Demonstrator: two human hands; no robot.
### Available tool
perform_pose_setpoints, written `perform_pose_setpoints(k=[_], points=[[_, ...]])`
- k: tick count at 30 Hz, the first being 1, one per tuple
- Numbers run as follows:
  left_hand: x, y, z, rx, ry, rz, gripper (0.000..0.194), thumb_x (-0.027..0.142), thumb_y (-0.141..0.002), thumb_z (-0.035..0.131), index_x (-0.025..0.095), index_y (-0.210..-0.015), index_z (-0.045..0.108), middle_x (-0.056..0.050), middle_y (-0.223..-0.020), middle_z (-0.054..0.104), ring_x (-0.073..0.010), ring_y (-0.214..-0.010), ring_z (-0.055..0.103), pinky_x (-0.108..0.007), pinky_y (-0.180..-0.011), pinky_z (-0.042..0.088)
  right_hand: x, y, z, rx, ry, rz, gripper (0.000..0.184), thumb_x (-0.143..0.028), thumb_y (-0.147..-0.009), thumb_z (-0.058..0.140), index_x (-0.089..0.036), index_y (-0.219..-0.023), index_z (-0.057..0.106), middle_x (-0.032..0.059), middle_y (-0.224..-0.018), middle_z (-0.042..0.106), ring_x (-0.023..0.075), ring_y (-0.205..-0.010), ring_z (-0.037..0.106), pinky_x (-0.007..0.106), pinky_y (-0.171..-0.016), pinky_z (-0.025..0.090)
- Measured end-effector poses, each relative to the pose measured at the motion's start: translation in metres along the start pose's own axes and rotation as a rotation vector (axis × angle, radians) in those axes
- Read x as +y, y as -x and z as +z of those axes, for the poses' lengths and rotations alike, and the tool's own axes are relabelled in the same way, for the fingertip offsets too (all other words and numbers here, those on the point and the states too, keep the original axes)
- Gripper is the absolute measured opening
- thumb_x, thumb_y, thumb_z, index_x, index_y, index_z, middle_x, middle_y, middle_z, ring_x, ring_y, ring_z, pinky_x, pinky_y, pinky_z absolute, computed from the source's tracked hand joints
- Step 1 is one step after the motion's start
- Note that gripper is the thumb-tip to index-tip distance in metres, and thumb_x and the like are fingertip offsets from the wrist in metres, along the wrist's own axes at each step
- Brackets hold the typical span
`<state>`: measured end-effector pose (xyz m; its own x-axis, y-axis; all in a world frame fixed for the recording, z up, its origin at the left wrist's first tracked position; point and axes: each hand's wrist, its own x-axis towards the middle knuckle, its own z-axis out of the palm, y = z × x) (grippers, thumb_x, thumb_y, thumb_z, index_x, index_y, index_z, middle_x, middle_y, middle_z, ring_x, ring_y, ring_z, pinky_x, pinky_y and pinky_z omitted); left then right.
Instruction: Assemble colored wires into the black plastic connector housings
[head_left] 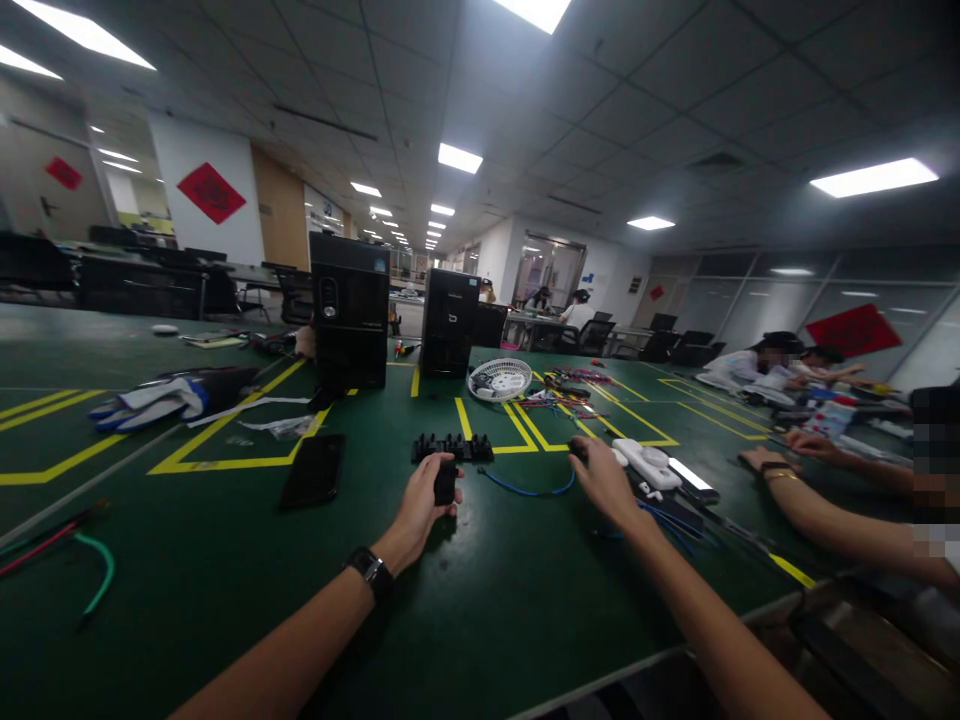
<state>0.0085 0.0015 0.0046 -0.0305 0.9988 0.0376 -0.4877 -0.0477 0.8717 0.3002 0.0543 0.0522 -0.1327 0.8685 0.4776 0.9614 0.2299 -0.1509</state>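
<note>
At twelve o'clock, a black block is pinched by the left hand; at one, a dark piece seems pinched by the right hand, its hold partly hidden. Between them on the bench, a blue wire could be snagged by a careless sweep. Just beyond, at twelve, a black strip could be knocked by a forward push; farther, a white basket is seen.

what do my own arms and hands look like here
Both forearms are bare, with no sleeves in view. Your left hand has no glove, and a black watch or band with a dark, roughly square face sits at that wrist. Your right hand is gloveless too, with nothing visible on its wrist.
</note>
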Motion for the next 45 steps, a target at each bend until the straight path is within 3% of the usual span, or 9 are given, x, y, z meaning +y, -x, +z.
perform_pose_setpoints(k=[3, 6, 10, 14, 17, 21, 25, 30, 45], points=[[0.002, 0.001, 0.001, -0.007, -0.003, 0.003, 0.037, 0.05, -0.083, 0.05, 0.021, -0.107, 0.052, -0.006, -0.089, 0.062, -0.0135, -0.056, 0.059, -0.025, -0.046, 0.044, -0.057, -0.005, 0.019, -0.163, -0.089, -0.252, 0.032, -0.034, -0.089, 0.05, -0.016, -0.114, 0.059, 0.0118, -0.113, 0.06, 0.0228, -0.108, 0.053, 0.031, -0.094, 0.036], [0.004, 0.002, 0.001, -0.002, 0.036, -0.016, 0.038, 0.05, -0.083, 0.049, 0.021, -0.108, 0.051, -0.006, -0.089, 0.063, -0.0142, -0.056, 0.059, -0.026, -0.046, 0.043, -0.098, -0.006, 0.038, -0.289, -0.04, -0.258, 0.027, -0.034, -0.086, 0.056, -0.018, -0.106, 0.063, 0.0112, -0.107, 0.062, 0.0233, -0.103, 0.055, 0.03, -0.087, 0.038], [0.006, 0.0, 0.001, 0.011, 0.11, -0.049, 0.039, 0.05, -0.082, 0.05, 0.02, -0.109, 0.051, -0.007, -0.091, 0.065, -0.0163, -0.059, 0.061, -0.027, -0.048, 0.045, -0.11, 0.003, 0.046, -0.301, -0.012, -0.249, 0.013, -0.024, -0.086, 0.053, -0.017, -0.092, 0.063, 0.0104, -0.1, 0.063, 0.0226, -0.096, 0.057, 0.028, -0.077, 0.039], [0.008, -0.004, 0.0, 0.058, 0.198, -0.008, 0.036, 0.045, -0.082, 0.052, 0.019, -0.107, 0.053, -0.009, -0.094, 0.065, -0.0167, -0.063, 0.063, -0.027, -0.05, 0.046, -0.119, 0.013, 0.038, -0.283, -0.387, -0.238, 0.014, -0.023, -0.09, 0.043, -0.017, -0.089, 0.055, 0.0046, -0.077, 0.063, 0.017, -0.071, 0.058, 0.025, -0.063, 0.037], [0.011, -0.007, 0.0, 0.062, 0.287, 0.034, 0.032, 0.038, -0.082, 0.052, 0.019, -0.107, 0.053, -0.008, -0.092, 0.066, -0.0184, -0.071, 0.064, -0.032, -0.064, 0.05, -0.14, 0.017, 0.032, -0.218, -0.682, -0.154, 0.016, -0.03, -0.091, 0.04, -0.019, -0.089, 0.051, -0.0012, -0.064, 0.056, 0.0145, -0.057, 0.052, 0.023, -0.054, 0.032], [0.015, -0.005, 0.002, 0.013, 0.38, 0.084, 0.026, 0.032, -0.082, 0.049, 0.02, -0.104, 0.053, -0.006, -0.088, 0.067, -0.0183, -0.081, 0.064, -0.037, -0.082, 0.048, -0.165, 0.024, 0.026, -0.213, -0.85, -0.133, 0.02, -0.038, -0.09, 0.044, -0.02, -0.084, 0.05, -0.0048, -0.057, 0.05, 0.0122, -0.05, 0.045, 0.022, -0.049, 0.027], [0.017, 0.001, 0.007, -0.05, 0.401, 0.116, 0.026, 0.03, -0.081, 0.048, 0.022, -0.106, 0.052, -0.005, -0.095, 0.066, -0.0192, -0.087, 0.064, -0.038, -0.085, 0.045, -0.171, 0.031, 0.025, -0.236, -1.021, -0.135, 0.023, -0.038, -0.089, 0.045, -0.019, -0.079, 0.049, -0.0036, -0.065, 0.051, 0.0099, -0.053, 0.042, 0.021, -0.051, 0.028], [0.015, 0.008, 0.016, -0.095, 0.381, 0.139, 0.036, 0.031, -0.084, 0.045, 0.022, -0.118, 0.05, -0.007, -0.104, 0.065, -0.0215, -0.099, 0.06, -0.039, -0.094, 0.04, -0.169, 0.032, 0.029, -0.316, -1.181, 0.0, 0.026, -0.044, -0.087, 0.047, -0.019, -0.078, 0.046, -0.0079, -0.054, 0.038, 0.008, -0.045, 0.031, 0.02, -0.043, 0.022], [0.005, 0.009, 0.017, -0.107, 0.171, 0.195, 0.039, 0.033, -0.084, 0.046, 0.021, -0.121, 0.05, -0.009, -0.118, 0.06, -0.0221, -0.106, 0.056, -0.037, -0.095, 0.04, -0.163, 0.033, 0.037, -0.361, -1.257, 0.076, 0.034, -0.051, -0.082, 0.053, -0.02, -0.074, 0.043, -0.0084, -0.049, 0.039, 0.0059, -0.039, 0.029, 0.019, -0.039, 0.02]])
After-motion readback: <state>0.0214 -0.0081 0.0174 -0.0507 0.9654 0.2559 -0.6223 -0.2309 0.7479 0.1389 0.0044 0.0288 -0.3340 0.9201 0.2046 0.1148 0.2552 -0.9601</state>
